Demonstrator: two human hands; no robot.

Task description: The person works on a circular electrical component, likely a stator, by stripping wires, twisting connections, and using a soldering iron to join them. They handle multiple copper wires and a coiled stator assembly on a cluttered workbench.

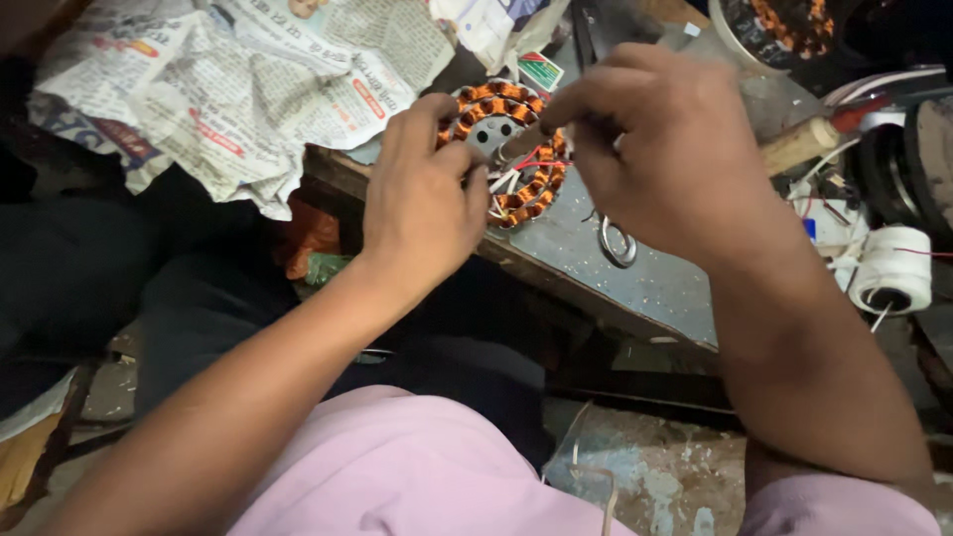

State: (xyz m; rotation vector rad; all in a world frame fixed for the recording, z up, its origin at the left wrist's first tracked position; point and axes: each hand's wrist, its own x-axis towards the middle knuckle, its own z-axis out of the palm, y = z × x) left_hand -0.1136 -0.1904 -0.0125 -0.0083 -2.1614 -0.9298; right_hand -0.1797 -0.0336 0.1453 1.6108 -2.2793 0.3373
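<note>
Head view looks straight down on the stator (506, 149) I am working on, a round ring of copper-orange wire coils set around a grey metal core with a hole at its centre. It sits at the near edge of the grey, scuffed workbench top (635, 283), partly hidden behind both of my hands. Thin red and white wires (526, 164) run across its right half, from the core toward the coils.

My left hand (422, 194) grips the left rim of the stator, fingers curled over the coils and the thumb laid in toward the core, so the hand is closed around that side. My right hand (665, 149) hovers over the right side of the ring with its fingers bunched together and bent down at the tips, pinched close over the wires; whether they actually hold a wire I cannot tell, since the fingertips hide the spot.

Just beside my right wrist, the metal loop handles of a pair of scissors (617, 243) lie on the bench. To the right stands a spool of white thread (893, 268), with a wooden tool handle (799, 144) farther back. Crumpled newspaper (228, 89) covers the upper left, well apart from the stator. Another copper-wound ring (784, 25) shows at the top right edge. My pink clothing (417, 467) fills the bottom of the frame.
</note>
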